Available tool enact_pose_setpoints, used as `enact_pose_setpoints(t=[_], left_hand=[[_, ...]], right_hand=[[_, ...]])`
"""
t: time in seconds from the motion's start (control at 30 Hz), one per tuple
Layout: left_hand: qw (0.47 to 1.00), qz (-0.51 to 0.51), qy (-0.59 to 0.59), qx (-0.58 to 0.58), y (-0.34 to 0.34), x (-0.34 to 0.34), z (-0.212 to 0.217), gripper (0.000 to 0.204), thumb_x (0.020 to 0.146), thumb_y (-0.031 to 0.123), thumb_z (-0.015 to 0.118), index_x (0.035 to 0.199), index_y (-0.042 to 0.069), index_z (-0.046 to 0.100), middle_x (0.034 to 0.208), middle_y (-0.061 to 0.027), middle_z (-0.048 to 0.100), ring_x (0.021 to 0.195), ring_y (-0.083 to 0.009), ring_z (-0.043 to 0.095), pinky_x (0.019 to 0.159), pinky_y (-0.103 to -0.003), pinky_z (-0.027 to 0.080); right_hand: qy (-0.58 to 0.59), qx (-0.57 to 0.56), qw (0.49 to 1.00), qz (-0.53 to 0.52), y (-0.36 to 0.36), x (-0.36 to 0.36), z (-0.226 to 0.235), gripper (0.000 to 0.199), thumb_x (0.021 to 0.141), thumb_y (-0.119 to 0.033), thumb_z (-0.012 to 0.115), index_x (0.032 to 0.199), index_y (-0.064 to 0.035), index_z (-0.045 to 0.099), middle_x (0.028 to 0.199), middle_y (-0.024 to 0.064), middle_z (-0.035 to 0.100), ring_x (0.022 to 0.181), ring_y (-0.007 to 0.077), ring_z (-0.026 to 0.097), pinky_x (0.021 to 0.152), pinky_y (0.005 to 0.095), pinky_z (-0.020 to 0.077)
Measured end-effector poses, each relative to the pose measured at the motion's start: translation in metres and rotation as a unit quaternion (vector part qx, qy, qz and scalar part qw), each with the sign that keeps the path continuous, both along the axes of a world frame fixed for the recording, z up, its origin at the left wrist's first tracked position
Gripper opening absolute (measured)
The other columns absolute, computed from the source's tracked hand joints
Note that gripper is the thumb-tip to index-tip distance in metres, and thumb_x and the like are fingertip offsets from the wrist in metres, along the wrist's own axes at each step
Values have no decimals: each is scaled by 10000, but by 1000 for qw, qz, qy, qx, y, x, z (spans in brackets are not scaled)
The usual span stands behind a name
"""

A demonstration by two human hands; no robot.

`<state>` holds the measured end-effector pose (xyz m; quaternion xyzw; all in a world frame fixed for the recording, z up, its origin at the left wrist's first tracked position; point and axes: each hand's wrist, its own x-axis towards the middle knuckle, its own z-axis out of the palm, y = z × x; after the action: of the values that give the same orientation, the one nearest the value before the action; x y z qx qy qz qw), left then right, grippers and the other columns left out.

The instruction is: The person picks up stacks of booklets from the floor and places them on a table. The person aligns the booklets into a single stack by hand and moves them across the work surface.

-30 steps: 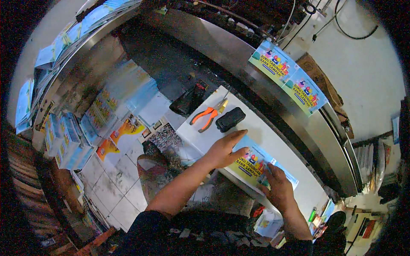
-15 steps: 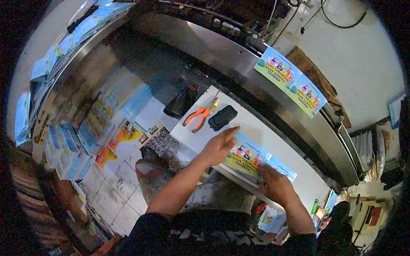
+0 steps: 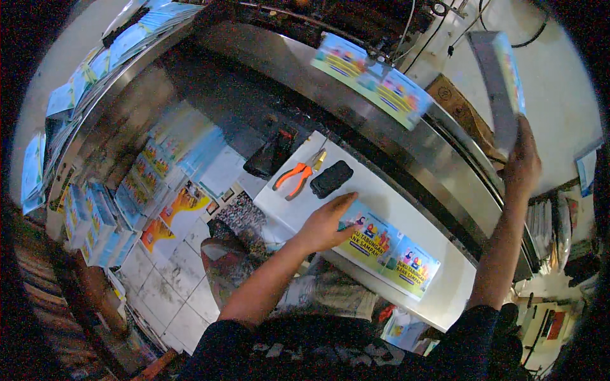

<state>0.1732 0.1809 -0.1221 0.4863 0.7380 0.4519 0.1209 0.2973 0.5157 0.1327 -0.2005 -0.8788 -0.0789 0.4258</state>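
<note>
Your left hand (image 3: 325, 223) presses flat on the colourful printed paper sheet (image 3: 387, 249); your right hand (image 3: 522, 162) grips a lifted stack of printed sheets (image 3: 502, 82), which looks ready to be set down squarely.

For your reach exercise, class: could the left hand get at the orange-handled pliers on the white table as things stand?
Probably yes: the left hand rests on the printed sheet, the orange-handled pliers lie nearby on the white table, with nothing between them.

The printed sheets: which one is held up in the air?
The sheet in the right hand, raised at upper right. The sheet under the left hand lies flat on the white table.
</note>
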Motion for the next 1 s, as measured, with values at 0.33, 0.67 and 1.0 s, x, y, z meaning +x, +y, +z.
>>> enact_pose_setpoints(t=[0.33, 0.67, 1.0], left_hand=[[1000, 0, 8, 16, 4, 1, -1, 672, 862, 249, 637, 1435, 32, 359, 1385, -230, 467, 1264, -382, 467, 1070, -417, 378], [999, -4, -33, 42, 3, 1, 2, 584, 913, 255, 580, 1420, 33, 392, 1380, -225, 474, 1259, -377, 475, 1052, -415, 390], [991, -4, -124, 54, 3, -2, -1, 494, 996, 315, 455, 1414, 55, 418, 1393, -208, 472, 1272, -371, 468, 1061, -394, 382]], right_hand=[[-221, -124, 967, 35, -43, 2, -117, 388, 792, 11, 617, 1174, -59, 620, 1208, 160, 624, 1085, 353, 612, 901, 428, 499], [-440, -190, 862, 167, -182, 98, -161, 746, 717, -409, 784, 1318, -54, 521, 1368, 183, 493, 1231, 352, 495, 1012, 446, 442], [-455, -323, 814, 163, -156, 92, -145, 643, 698, -235, 801, 1275, -90, 558, 1289, 138, 582, 1144, 328, 578, 959, 398, 488]])
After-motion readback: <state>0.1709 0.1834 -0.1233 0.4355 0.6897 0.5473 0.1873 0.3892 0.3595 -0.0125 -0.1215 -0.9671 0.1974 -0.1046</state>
